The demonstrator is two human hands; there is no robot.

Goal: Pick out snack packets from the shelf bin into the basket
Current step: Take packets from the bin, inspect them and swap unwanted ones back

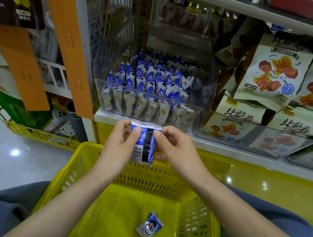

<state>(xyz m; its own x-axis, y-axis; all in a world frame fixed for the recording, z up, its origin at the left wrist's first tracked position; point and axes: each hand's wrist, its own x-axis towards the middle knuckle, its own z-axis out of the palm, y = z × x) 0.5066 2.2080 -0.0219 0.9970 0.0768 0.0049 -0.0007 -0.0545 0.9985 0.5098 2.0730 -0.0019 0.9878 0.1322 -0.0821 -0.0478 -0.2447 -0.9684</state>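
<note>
A clear plastic shelf bin (116,86) holds several small blue-and-white snack packets (152,79) standing in rows. Just below its front, my left hand (119,145) and my right hand (173,149) both pinch one blue-and-white packet (144,146), barcode side toward me, above the far rim of the yellow basket (79,168). One more packet (149,227) lies on the basket floor. The basket rests on my lap between my forearms.
To the right of the bin, cream bags with red-orange pictures (274,73) fill another clear tray (257,137). Orange card strips (67,36) hang at the left beside a wire rack. A yellow wire shelf (38,134) sits low left over glossy floor.
</note>
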